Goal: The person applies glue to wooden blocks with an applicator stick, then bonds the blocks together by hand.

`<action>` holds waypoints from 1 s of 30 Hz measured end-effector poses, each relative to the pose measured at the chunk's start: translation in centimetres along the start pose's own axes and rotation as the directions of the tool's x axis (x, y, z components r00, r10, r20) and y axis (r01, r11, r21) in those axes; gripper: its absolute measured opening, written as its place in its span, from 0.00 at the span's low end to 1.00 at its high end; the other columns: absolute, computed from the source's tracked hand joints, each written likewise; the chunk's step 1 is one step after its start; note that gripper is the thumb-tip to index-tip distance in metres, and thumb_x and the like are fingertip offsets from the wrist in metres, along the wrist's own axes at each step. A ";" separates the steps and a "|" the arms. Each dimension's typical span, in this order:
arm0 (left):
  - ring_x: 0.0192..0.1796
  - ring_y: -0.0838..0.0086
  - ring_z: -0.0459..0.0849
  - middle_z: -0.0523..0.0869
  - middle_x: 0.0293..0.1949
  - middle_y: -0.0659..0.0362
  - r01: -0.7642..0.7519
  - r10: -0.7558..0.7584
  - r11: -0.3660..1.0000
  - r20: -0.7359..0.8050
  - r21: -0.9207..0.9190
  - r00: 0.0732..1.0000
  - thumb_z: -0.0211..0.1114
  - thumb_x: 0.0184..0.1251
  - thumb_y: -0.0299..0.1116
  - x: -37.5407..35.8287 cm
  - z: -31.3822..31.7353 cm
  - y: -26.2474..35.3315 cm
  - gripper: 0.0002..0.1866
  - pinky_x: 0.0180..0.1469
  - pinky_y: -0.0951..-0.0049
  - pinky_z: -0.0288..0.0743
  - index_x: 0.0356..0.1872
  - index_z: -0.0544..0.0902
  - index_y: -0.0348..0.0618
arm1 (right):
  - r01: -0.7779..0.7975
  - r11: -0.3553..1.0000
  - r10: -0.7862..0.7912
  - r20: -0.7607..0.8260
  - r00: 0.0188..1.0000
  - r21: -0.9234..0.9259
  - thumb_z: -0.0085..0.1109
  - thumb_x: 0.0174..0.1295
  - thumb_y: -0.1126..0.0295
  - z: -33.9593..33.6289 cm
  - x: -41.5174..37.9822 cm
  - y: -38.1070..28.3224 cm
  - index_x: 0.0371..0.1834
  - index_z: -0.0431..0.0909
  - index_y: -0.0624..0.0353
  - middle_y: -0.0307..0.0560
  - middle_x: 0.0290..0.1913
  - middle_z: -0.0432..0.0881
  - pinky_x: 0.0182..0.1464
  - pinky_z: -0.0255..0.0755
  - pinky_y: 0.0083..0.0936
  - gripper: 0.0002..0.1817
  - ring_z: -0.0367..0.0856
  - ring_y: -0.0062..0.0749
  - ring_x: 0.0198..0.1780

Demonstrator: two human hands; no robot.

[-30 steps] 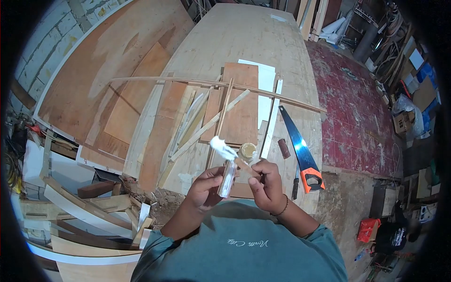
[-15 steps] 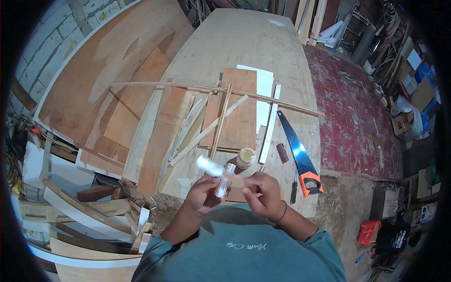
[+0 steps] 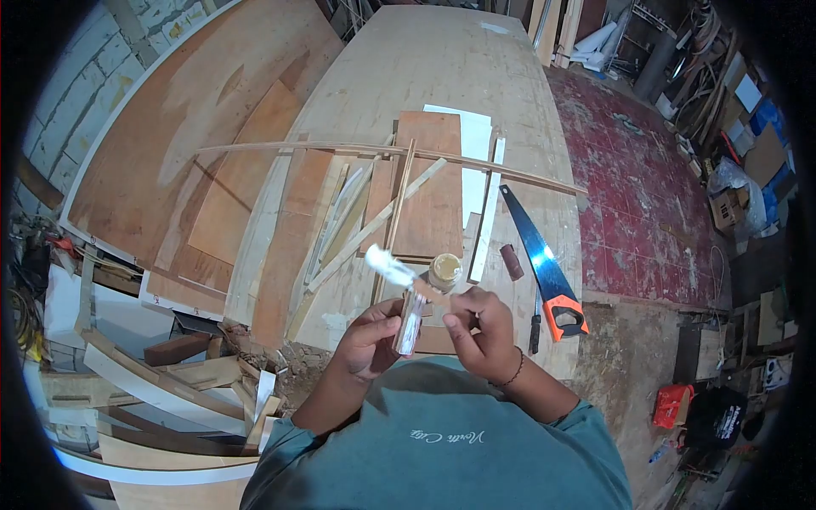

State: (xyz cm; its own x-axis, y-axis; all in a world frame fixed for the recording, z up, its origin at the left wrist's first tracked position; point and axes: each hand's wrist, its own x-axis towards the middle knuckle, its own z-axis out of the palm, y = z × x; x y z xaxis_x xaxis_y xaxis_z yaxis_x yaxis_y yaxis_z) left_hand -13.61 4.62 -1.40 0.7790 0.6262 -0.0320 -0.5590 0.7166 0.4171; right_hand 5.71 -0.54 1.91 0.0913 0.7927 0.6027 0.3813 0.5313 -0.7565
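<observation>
My left hand (image 3: 371, 340) is closed around a small shiny silvery-pink piece (image 3: 410, 330), tube-like, held upright; its exact kind is not clear. My right hand (image 3: 483, 331) pinches the end of a flat wooden stick (image 3: 432, 293). A thick white mass (image 3: 389, 267), paste or bristles, covers the stick's far end, which points up and left across the top of the silvery piece. Just beyond my hands an open jar (image 3: 444, 270) with pale beige contents stands on the table.
A handsaw (image 3: 544, 263) with an orange handle lies on the right, beside a dark-handled slim tool (image 3: 535, 331) and a brown roll (image 3: 512, 263). Wooden strips (image 3: 365, 234) and a brown board (image 3: 431, 183) cover the middle of the wooden table (image 3: 425, 59). A large panel (image 3: 170, 161) leans at left.
The stick has tilted more steeply, its white end shifting right. The silvery piece and both hands have moved slightly right in view. Both hands keep their hold.
</observation>
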 end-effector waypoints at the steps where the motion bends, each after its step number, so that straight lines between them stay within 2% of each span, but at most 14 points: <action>1: 0.37 0.67 0.84 0.81 0.42 0.48 -0.006 0.006 1.000 0.019 0.006 1.000 0.58 0.65 0.31 0.1 0.2 0.0 0.20 0.39 0.71 0.81 0.55 0.71 0.29 | 0.066 0.998 -0.066 0.047 0.997 0.005 0.58 0.58 0.79 0.2 0.2 0.0 0.43 0.70 0.61 0.42 0.23 0.69 0.23 0.60 0.22 0.11 0.66 0.24 0.21; 2: 0.37 0.67 0.84 0.81 0.42 0.48 -0.004 0.004 1.000 0.018 0.006 1.000 0.58 0.65 0.31 0.1 0.5 0.0 0.20 0.39 0.71 0.81 0.55 0.71 0.29 | 0.131 0.991 -0.132 0.093 0.987 0.013 0.58 0.57 0.80 0.3 0.2 0.0 0.43 0.70 0.61 0.43 0.23 0.69 0.23 0.61 0.23 0.12 0.68 0.27 0.21; 3: 0.35 0.69 0.84 0.81 0.39 0.50 -0.016 0.016 0.999 -0.004 0.036 1.000 0.56 0.66 0.30 0.2 1.0 -0.1 0.18 0.37 0.72 0.81 0.54 0.72 0.29 | 0.066 0.998 -0.065 0.141 0.988 -0.006 0.61 0.53 0.78 0.3 -0.2 0.1 0.42 0.72 0.59 0.49 0.28 0.74 0.28 0.67 0.32 0.14 0.74 0.44 0.26; 10: 0.33 0.71 0.84 0.83 0.36 0.52 0.032 -0.030 0.999 -0.087 0.021 0.996 0.55 0.67 0.28 0.1 0.9 0.0 0.16 0.35 0.72 0.81 0.52 0.74 0.30 | -0.059 0.997 0.059 0.011 0.998 -0.049 0.61 0.53 0.79 0.0 0.0 -0.1 0.43 0.72 0.59 0.49 0.27 0.74 0.29 0.67 0.34 0.14 0.74 0.44 0.26; 12: 0.35 0.70 0.84 0.82 0.38 0.50 0.026 -0.026 0.999 -0.024 0.034 0.999 0.57 0.66 0.30 0.1 0.1 -0.1 0.18 0.36 0.72 0.81 0.54 0.73 0.29 | 0.042 0.997 -0.034 0.130 0.991 -0.065 0.61 0.53 0.79 -0.4 0.1 -0.3 0.44 0.72 0.60 0.50 0.27 0.74 0.28 0.67 0.34 0.14 0.74 0.45 0.26; 14: 0.37 0.69 0.84 0.81 0.40 0.49 0.022 -0.024 0.999 0.039 0.045 0.999 0.58 0.66 0.32 0.0 -0.3 -0.3 0.21 0.38 0.72 0.82 0.56 0.71 0.29 | 0.110 0.993 -0.104 0.136 0.985 -0.032 0.61 0.53 0.79 0.1 0.2 0.1 0.44 0.72 0.61 0.51 0.28 0.75 0.28 0.67 0.33 0.14 0.74 0.45 0.25; 16: 0.33 0.71 0.85 0.83 0.38 0.51 0.006 0.004 0.994 -0.094 0.110 0.996 0.55 0.67 0.28 0.0 0.6 -0.4 0.18 0.35 0.72 0.81 0.55 0.73 0.29 | 0.044 0.994 -0.040 0.044 0.998 -0.100 0.61 0.54 0.78 0.5 -0.1 0.8 0.44 0.72 0.61 0.51 0.28 0.75 0.27 0.67 0.33 0.15 0.75 0.45 0.26; 18: 0.34 0.71 0.84 0.83 0.39 0.51 0.022 -0.017 0.998 -0.074 0.062 0.997 0.54 0.68 0.28 0.2 1.2 0.0 0.18 0.35 0.72 0.81 0.55 0.73 0.30 | -0.005 0.996 0.004 -0.004 1.000 -0.092 0.61 0.55 0.77 0.4 0.0 0.7 0.45 0.72 0.61 0.50 0.27 0.74 0.27 0.67 0.34 0.14 0.74 0.43 0.25; 20: 0.34 0.71 0.84 0.83 0.39 0.51 0.038 -0.038 0.999 -0.061 0.010 0.997 0.54 0.68 0.29 0.3 1.1 0.2 0.18 0.35 0.72 0.81 0.55 0.73 0.30 | -0.081 0.996 0.082 0.024 0.996 -0.038 0.60 0.56 0.76 0.0 -0.3 0.2 0.45 0.71 0.61 0.49 0.27 0.74 0.27 0.67 0.33 0.14 0.74 0.41 0.24; 23: 0.35 0.71 0.84 0.82 0.41 0.51 0.006 -0.006 1.000 -0.023 0.024 1.000 0.54 0.68 0.29 0.4 0.4 0.2 0.18 0.35 0.73 0.82 0.55 0.72 0.30 | -0.025 0.999 0.027 0.122 0.992 -0.022 0.60 0.57 0.75 0.6 -0.4 0.6 0.46 0.71 0.61 0.48 0.26 0.74 0.26 0.67 0.31 0.14 0.74 0.39 0.24; 26: 0.37 0.71 0.85 0.82 0.44 0.51 -0.037 0.037 0.999 -0.050 0.016 0.998 0.54 0.69 0.31 0.5 0.3 0.1 0.19 0.37 0.73 0.82 0.56 0.70 0.30 | -0.013 1.000 0.015 0.200 0.980 -0.012 0.61 0.56 0.75 0.5 -0.4 0.4 0.45 0.73 0.61 0.47 0.26 0.75 0.27 0.67 0.31 0.14 0.75 0.41 0.25; 28: 0.34 0.68 0.84 0.80 0.41 0.50 -0.035 0.038 0.999 -0.158 0.020 0.987 0.56 0.68 0.34 0.3 0.0 0.0 0.21 0.32 0.76 0.82 0.57 0.68 0.30 | 0.029 0.999 -0.033 0.227 0.973 0.023 0.61 0.55 0.75 0.6 -0.3 0.3 0.44 0.74 0.60 0.47 0.26 0.75 0.28 0.67 0.32 0.13 0.75 0.42 0.25; 29: 0.42 0.70 0.84 0.80 0.48 0.51 -0.022 0.022 0.997 0.002 -0.077 1.000 0.56 0.68 0.33 0.5 -0.3 0.1 0.22 0.42 0.73 0.81 0.59 0.67 0.33 | 0.072 0.996 -0.083 0.251 0.965 0.054 0.61 0.55 0.75 0.6 -0.2 0.2 0.43 0.75 0.60 0.47 0.26 0.75 0.29 0.67 0.33 0.12 0.75 0.43 0.26; 30: 0.42 0.70 0.84 0.80 0.48 0.51 -0.022 0.022 0.997 -0.004 -0.079 1.000 0.56 0.68 0.33 0.6 -0.5 0.0 0.22 0.42 0.73 0.81 0.59 0.67 0.33 | 0.067 0.996 -0.079 0.253 0.964 0.058 0.61 0.55 0.75 0.4 -0.2 0.1 0.43 0.75 0.60 0.47 0.26 0.75 0.29 0.67 0.33 0.12 0.75 0.43 0.26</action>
State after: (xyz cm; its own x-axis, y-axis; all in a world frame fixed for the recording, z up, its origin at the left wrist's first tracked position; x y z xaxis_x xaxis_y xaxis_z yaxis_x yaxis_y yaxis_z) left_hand -13.24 5.16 -1.85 0.7653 0.6431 -0.0262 -0.5969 0.7245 0.3446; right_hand 5.32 -0.50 1.64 -0.1750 0.7979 0.5769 0.3327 0.5994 -0.7280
